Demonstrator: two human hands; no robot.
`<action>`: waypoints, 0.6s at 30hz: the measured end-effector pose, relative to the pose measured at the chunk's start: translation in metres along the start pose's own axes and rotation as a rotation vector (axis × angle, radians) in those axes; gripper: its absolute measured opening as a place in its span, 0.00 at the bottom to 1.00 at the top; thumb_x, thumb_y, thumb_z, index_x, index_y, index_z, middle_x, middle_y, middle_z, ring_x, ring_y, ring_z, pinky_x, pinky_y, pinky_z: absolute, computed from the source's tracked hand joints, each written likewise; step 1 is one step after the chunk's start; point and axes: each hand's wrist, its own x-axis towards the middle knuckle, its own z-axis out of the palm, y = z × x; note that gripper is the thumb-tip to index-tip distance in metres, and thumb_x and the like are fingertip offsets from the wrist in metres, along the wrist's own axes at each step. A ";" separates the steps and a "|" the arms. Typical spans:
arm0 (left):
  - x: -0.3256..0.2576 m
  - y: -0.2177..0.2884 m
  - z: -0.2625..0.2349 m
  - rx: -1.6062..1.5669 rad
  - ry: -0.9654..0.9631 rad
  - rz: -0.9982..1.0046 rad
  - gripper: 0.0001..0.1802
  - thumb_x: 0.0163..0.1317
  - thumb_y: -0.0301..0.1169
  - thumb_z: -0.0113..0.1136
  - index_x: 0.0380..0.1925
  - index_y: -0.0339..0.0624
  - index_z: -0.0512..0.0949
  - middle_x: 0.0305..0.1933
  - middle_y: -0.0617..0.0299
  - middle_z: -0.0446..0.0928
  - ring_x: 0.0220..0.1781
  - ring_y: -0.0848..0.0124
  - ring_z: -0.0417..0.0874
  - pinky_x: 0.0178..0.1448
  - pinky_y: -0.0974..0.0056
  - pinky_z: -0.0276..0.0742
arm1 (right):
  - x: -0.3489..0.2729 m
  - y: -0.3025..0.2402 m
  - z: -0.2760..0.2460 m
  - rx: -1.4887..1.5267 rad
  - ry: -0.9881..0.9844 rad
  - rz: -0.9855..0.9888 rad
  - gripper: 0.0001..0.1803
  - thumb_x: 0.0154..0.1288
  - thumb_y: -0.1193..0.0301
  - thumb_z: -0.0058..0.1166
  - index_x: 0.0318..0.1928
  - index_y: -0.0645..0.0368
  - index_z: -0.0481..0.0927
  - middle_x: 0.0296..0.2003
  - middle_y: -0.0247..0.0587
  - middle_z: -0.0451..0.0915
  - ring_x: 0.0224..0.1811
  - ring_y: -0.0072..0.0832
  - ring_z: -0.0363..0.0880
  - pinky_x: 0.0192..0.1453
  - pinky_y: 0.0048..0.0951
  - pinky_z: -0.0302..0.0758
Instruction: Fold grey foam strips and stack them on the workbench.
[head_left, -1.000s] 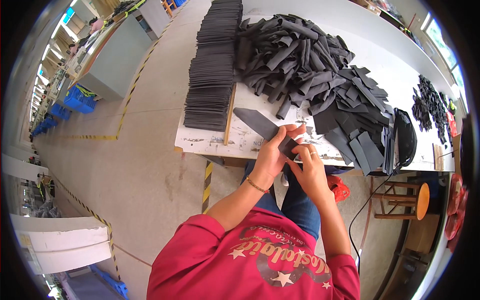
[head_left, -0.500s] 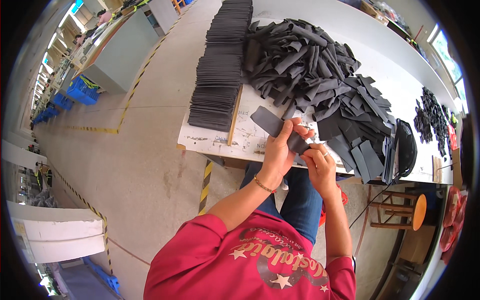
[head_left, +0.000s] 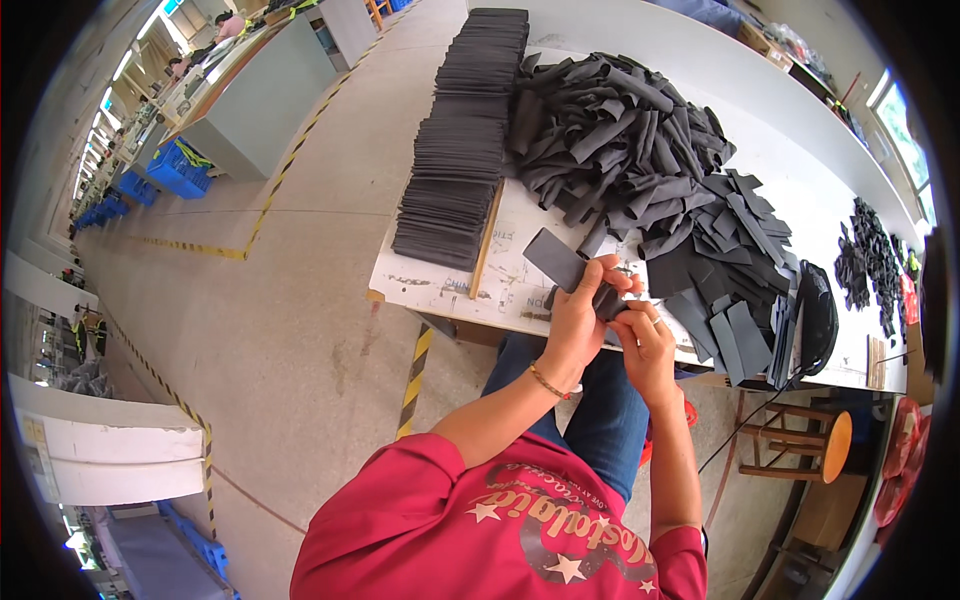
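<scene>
My left hand (head_left: 580, 318) holds a flat dark grey strip of material (head_left: 556, 260) that sticks out up and to the left over the white table (head_left: 440, 282). My right hand (head_left: 642, 345) is pressed against the left one and pinches the strip's near end; what lies between the fingers is hidden. A neat long stack of the same dark strips (head_left: 462, 140) runs along the table's left side. A big loose heap of curled dark strips (head_left: 625, 135) lies beyond my hands, with flatter cut pieces (head_left: 735, 270) to the right.
A wooden stick (head_left: 487, 242) lies beside the stack. A black rounded object (head_left: 818, 305) sits at the table's right edge, and small dark scraps (head_left: 868, 255) lie further right. A wooden stool (head_left: 812, 445) stands low right. Grey floor with yellow-black tape (head_left: 412, 375) spreads left.
The view has shifted slightly as my head moved. Both hands stay together on the strip, which now points more up-left over the table edge.
</scene>
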 end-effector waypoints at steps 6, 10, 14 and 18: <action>0.001 0.010 -0.002 -0.016 0.000 -0.039 0.19 0.74 0.40 0.50 0.50 0.33 0.74 0.37 0.54 0.82 0.47 0.56 0.84 0.59 0.56 0.76 | -0.004 -0.001 0.002 -0.014 -0.016 0.029 0.06 0.59 0.81 0.60 0.37 0.64 0.77 0.37 0.47 0.78 0.33 0.44 0.78 0.37 0.37 0.75; 0.003 0.010 -0.003 0.022 0.017 -0.032 0.19 0.74 0.39 0.49 0.50 0.33 0.74 0.39 0.52 0.82 0.49 0.54 0.83 0.62 0.56 0.75 | -0.004 0.000 0.000 -0.015 -0.016 0.014 0.07 0.58 0.81 0.61 0.37 0.63 0.78 0.38 0.46 0.78 0.34 0.43 0.79 0.36 0.37 0.75; 0.003 0.008 0.000 0.021 -0.043 -0.022 0.19 0.74 0.40 0.48 0.50 0.33 0.74 0.42 0.50 0.82 0.53 0.53 0.82 0.66 0.55 0.72 | -0.005 -0.001 -0.004 0.011 -0.009 0.056 0.07 0.58 0.81 0.61 0.37 0.64 0.78 0.39 0.47 0.78 0.35 0.42 0.79 0.39 0.35 0.75; 0.003 0.009 0.007 0.039 -0.081 0.024 0.21 0.74 0.42 0.47 0.52 0.34 0.73 0.46 0.48 0.81 0.57 0.54 0.80 0.69 0.53 0.69 | 0.001 -0.019 0.001 0.408 0.096 0.440 0.06 0.61 0.78 0.61 0.37 0.66 0.77 0.41 0.41 0.77 0.39 0.29 0.78 0.46 0.28 0.75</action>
